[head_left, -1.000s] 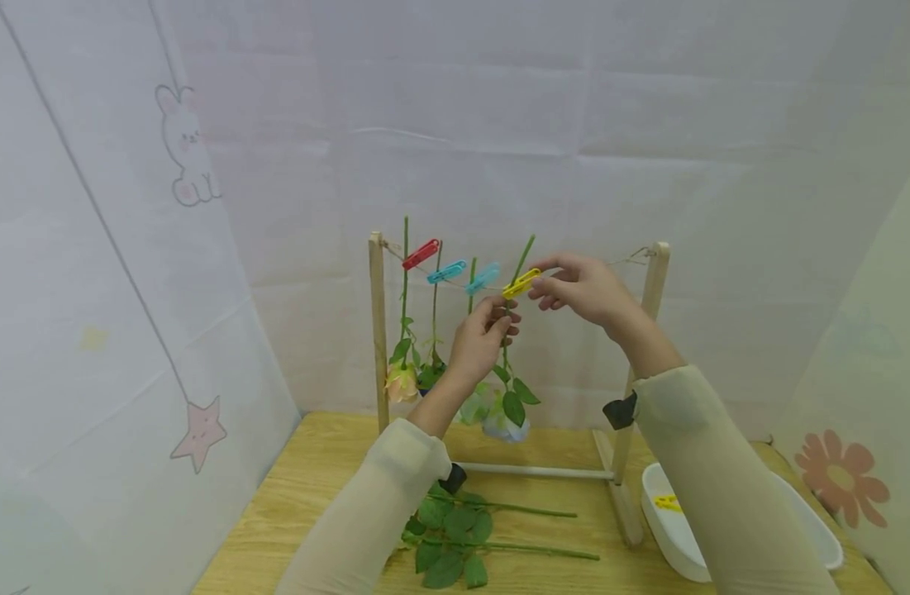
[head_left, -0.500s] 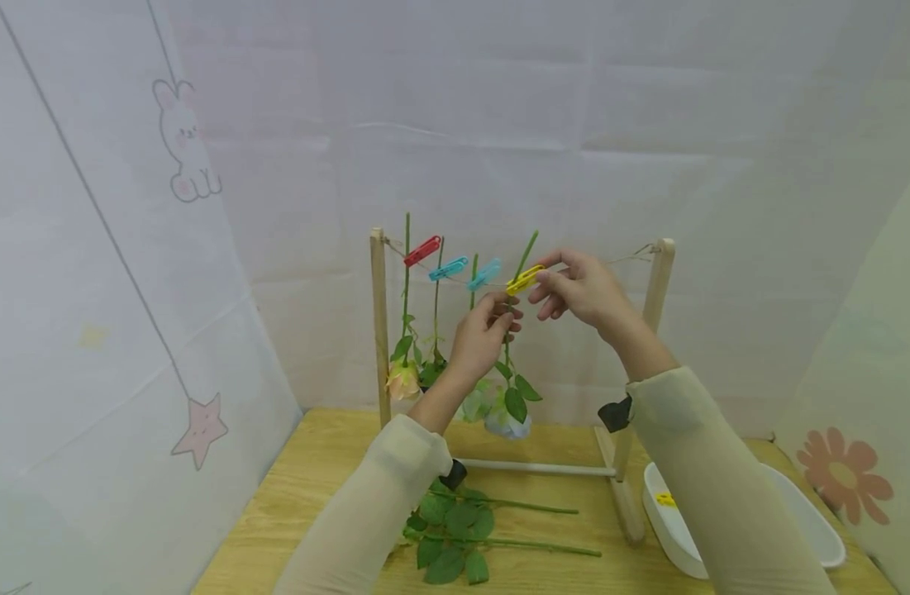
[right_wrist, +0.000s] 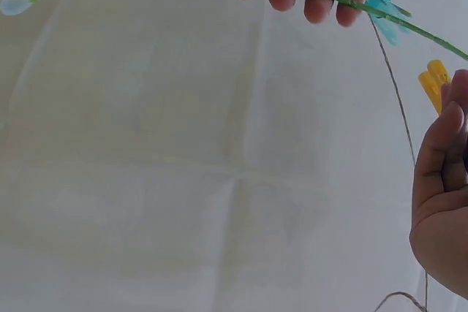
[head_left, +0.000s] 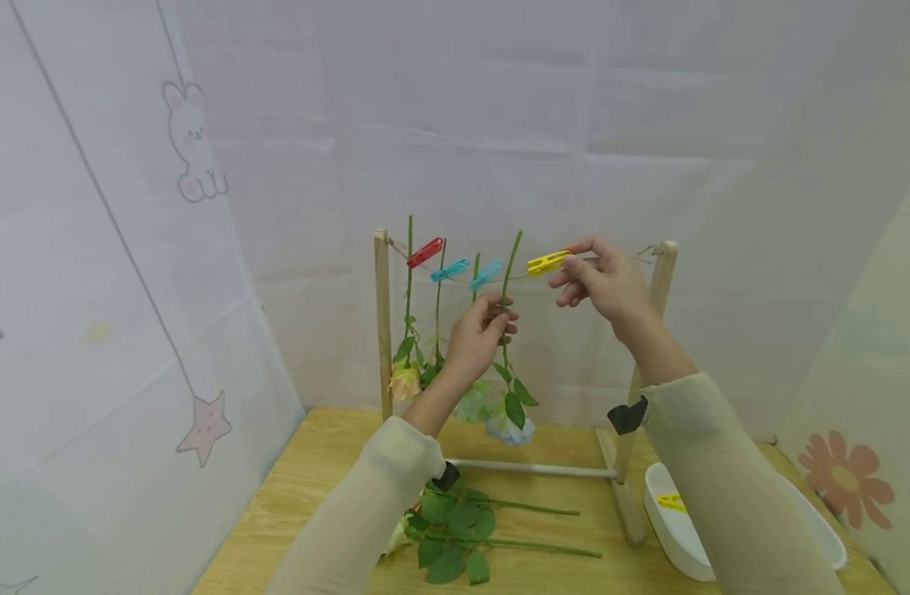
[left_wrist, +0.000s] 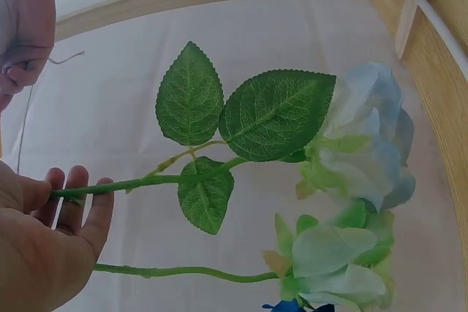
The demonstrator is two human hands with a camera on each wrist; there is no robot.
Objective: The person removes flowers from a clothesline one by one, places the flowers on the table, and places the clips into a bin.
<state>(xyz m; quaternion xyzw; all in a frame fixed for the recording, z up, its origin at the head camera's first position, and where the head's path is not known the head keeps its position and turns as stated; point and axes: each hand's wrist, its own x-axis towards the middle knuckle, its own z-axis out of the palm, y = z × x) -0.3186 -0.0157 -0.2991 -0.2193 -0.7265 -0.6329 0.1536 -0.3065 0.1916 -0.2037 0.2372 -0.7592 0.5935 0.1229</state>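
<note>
My left hand (head_left: 475,337) pinches the green stem of a pale blue rose (head_left: 511,426), which hangs bloom down with its cut end above the twine. In the left wrist view the thumb and fingers (left_wrist: 73,202) hold that stem, its toothed leaves (left_wrist: 278,115) beyond them. To the right, my right hand (head_left: 611,285) pinches a yellow clothespin (head_left: 548,263) at its rear end, the front end pointing left toward the stem and apart from it. In the right wrist view the yellow clothespin (right_wrist: 434,82) shows beside the stem's end.
Red (head_left: 425,252) and blue clothespins (head_left: 450,270) hold several upside-down flowers on twine strung between wooden posts (head_left: 383,330). Leafy stems (head_left: 529,545) lie on the table (head_left: 276,496). A white basin (head_left: 678,545) at right contains another yellow clothespin (head_left: 672,502).
The yellow clothespin has come off the stem and twine, moving right and slightly up with my right hand. The stem now stands more upright; my left hand keeps its grip.
</note>
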